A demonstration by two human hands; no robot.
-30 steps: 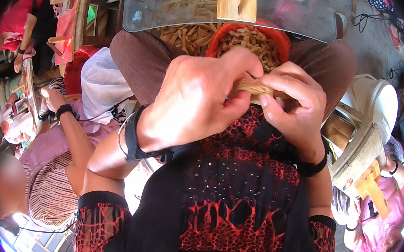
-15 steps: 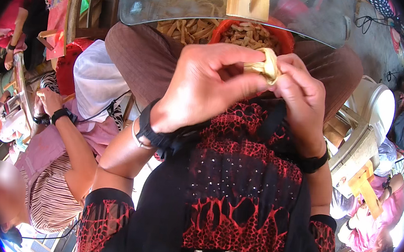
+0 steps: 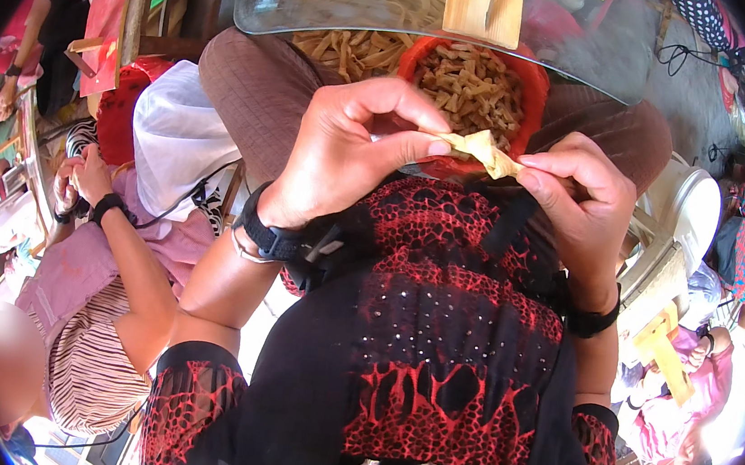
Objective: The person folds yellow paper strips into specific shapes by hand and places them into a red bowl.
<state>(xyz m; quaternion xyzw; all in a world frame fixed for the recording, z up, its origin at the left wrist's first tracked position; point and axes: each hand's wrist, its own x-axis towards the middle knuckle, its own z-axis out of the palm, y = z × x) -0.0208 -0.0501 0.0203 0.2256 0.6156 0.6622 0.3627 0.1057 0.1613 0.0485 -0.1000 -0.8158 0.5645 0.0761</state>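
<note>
A pale yellow strip tied in a knot (image 3: pixel 488 153) is stretched between my two hands, over my lap. My left hand (image 3: pixel 354 144) pinches its left end between thumb and forefinger. The right end sits in a pinch of my right hand (image 3: pixel 582 186), thumb against forefinger. Just beyond the knot stands a red basin (image 3: pixel 537 95), heaped with small tan knotted pieces (image 3: pixel 470 84). Left of the basin lies a pile of long tan strips (image 3: pixel 348 54), partly under the glass tabletop.
A glass tabletop (image 3: pixel 322 18) with a wooden block (image 3: pixel 484 8) on it spans the far side. White cloth (image 3: pixel 178 135) hangs at the left, near a seated person (image 3: pixel 107 341). A white stool (image 3: pixel 700 208) stands right, with another person (image 3: pixel 682 392) beyond.
My hands have drawn apart, and the looped strip is now a tighter knot held by its two ends. More of the red basin shows.
</note>
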